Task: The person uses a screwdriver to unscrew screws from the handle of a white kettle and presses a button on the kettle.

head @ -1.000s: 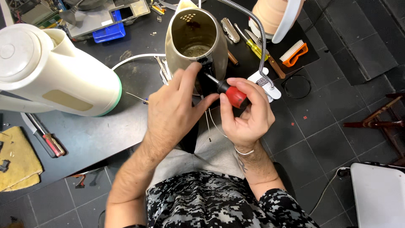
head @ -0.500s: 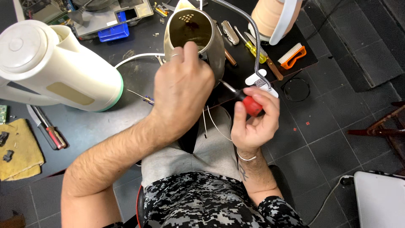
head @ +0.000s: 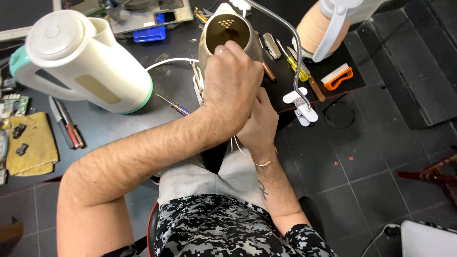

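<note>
Nearest the camera: a lap in a grey-and-black camouflage shirt and light grey shorts, seated over dark floor tiles.

Right hand sits just below the left hand, fingers curled tight; whatever it grips is hidden behind the left hand, so cannot tell what it holds. Thin pale wires trail down from between the two hands.

Left hand comes across from the left, forearm bare, and clamps over the near wall of the beige metal kettle body. The kettle body stands at the front edge of the dark workbench, open mouth tilted toward the camera, a perforated spout filter showing inside.

Left of it on the bench: a large white plastic kettle with a green base ring, lying on its side, well apart from the hands. Near that, a yellowish cloth and a red-handled tool.

Right of the kettle body: a chrome gooseneck lamp arm on a white clip, a yellow-handled screwdriver, an orange-backed brush.

Farther back: a blue plastic tray and a peach-coloured kettle with a white handle.
</note>
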